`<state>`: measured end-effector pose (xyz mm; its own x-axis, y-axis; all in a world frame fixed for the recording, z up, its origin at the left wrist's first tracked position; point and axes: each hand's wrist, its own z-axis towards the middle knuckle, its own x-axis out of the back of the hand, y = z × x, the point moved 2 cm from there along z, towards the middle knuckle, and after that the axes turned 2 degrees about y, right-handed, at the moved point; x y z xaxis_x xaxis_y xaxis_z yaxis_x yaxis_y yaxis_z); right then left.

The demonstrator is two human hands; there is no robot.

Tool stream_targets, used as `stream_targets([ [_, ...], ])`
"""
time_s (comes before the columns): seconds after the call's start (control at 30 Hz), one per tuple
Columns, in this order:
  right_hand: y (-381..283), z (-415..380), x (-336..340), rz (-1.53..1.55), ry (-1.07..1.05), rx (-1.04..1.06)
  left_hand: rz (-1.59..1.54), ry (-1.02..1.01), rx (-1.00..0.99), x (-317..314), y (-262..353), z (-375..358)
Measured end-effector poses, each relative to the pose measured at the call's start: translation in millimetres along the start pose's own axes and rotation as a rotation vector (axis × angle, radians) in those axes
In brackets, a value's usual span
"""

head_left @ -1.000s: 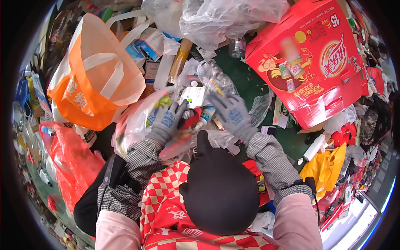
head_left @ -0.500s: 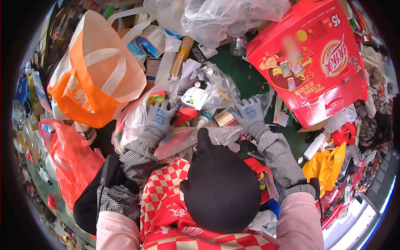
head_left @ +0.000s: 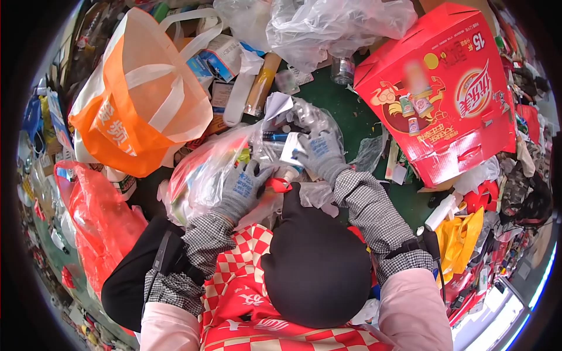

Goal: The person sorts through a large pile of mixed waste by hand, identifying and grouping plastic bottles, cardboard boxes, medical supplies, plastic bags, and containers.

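My left hand (head_left: 241, 188), in a grey work glove, lies with fingers spread on a clear plastic bag (head_left: 196, 175) of mixed bits. Just right of its fingertips is a red scrap (head_left: 278, 185) beside a small white bottle (head_left: 288, 172). My right hand (head_left: 321, 153), gloved alike, has its fingers on a small white box (head_left: 290, 150), which is tilted among the loose items. Part of the box is hidden by the fingers. A crumpled clear bag (head_left: 319, 117) lies just beyond that hand, with a folded white paper (head_left: 277, 105) on its left.
An orange and white tote bag (head_left: 140, 111) stands at left, above a red plastic bag (head_left: 102, 216). A large red carton (head_left: 436, 99) stands at right. Clear plastic bags (head_left: 333, 26) lie at the back. A yellow bag (head_left: 461, 240) sits at lower right on the littered green surface.
My right hand has moved left and inward onto the white box, which has turned and shifted right. My left hand has slid right over the bag. The clear plastic has been drawn leftward.
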<state>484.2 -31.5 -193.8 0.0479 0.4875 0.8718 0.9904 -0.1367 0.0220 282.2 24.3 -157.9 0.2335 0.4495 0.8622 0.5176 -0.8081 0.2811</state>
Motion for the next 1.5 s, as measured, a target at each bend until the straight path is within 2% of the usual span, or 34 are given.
stream_targets([
  [0.07,13,7,1,0.008,0.002,-0.083,-0.111,-0.015,0.024,-2,2,-1],
  [0.17,16,17,15,-0.044,-0.349,-0.211,-0.015,-0.019,0.064,-4,11,9],
  [0.2,12,19,26,-0.101,-0.442,-0.175,0.020,-0.061,0.054,-4,16,12],
  [0.3,-2,22,27,-0.297,0.158,0.107,0.112,-0.146,0.028,-8,19,18],
  [0.33,-12,26,37,-0.077,0.257,0.215,0.130,-0.151,0.019,-14,18,19],
  [0.37,-23,37,27,-0.047,0.142,0.267,0.147,-0.158,0.009,-18,18,18],
  [0.43,-43,57,-8,-0.098,-0.051,0.201,0.164,-0.172,-0.009,-20,17,18],
  [0.53,-55,69,-12,-0.130,-0.089,0.147,0.190,-0.135,-0.037,-15,17,12],
  [0.63,-44,68,-6,-0.050,-0.062,0.229,0.010,-0.116,0.014,-10,11,9],
  [0.7,-27,57,-2,0.193,0.033,0.124,-0.054,-0.085,0.033,-12,7,7],
  [0.77,-5,43,-8,0.697,0.188,0.111,-0.073,-0.060,0.046,-19,4,6],
  [0.83,7,28,-15,1.608,0.087,-0.085,-0.034,-0.038,0.038,-27,4,9],
  [0.87,14,21,-12,1.855,0.134,-0.079,-0.004,-0.037,0.040,-26,5,11],
  [0.9,21,18,-8,2.074,0.047,0.036,-0.020,-0.068,0.045,-28,6,13],
  [0.97,26,4,7,2.336,0.137,0.169,-0.047,-0.129,0.057,-30,5,17],
  [1.07,43,-17,21,2.356,0.102,-0.129,0.008,-0.087,0.035,-27,5,16],
  [1.17,71,-37,18,1.969,0.346,-0.263,-0.025,-0.080,0.054,-24,7,13],
  [1.27,121,-47,-57,0.952,0.411,-0.505,-0.052,-0.074,0.069,-24,8,15],
  [1.37,69,-52,12,0.174,0.743,-0.353,-0.047,-0.090,0.068,-24,9,19],
  [1.4,53,-37,24,0.337,0.756,-0.274,-0.060,-0.108,0.075,-21,10,19],
  [1.47,14,-6,24,0.659,0.541,0.079,-0.064,-0.129,0.077,-15,12,19],
  [1.5,-7,3,24,0.653,0.384,0.121,-0.055,-0.132,0.073,-10,12,19],
])
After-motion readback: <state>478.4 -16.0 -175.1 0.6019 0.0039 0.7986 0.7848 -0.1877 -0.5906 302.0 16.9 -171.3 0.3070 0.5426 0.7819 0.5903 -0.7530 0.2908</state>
